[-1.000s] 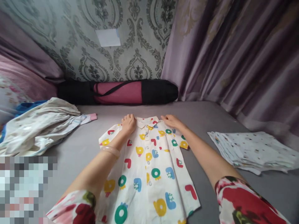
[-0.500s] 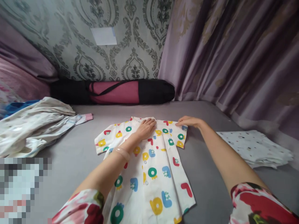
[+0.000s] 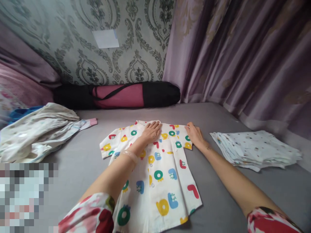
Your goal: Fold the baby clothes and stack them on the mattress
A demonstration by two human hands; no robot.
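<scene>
A white short-sleeved shirt [image 3: 165, 168] with coloured letter prints lies spread on the grey bed sheet [image 3: 80, 194], collar away from me. My left hand [image 3: 152, 131] rests flat on its upper front, just below the collar, fingers stretched out. At the end of the right-side sleeve, my right hand [image 3: 195, 135] has its fingers closed on the sleeve's upper edge. The opposite sleeve lies flat and untouched.
Folded white dotted cloths [image 3: 257, 149] lie at the right. Crumpled pale clothes [image 3: 41, 129] are heaped at the left. A long black and pink bag [image 3: 119, 95] lies along the wall, beside purple curtains [image 3: 218, 51].
My right hand has shifted from above the sleeve's upper edge to its outer corner, fingers now curled there. My left hand stays on the shirt. The view has shifted slightly.
</scene>
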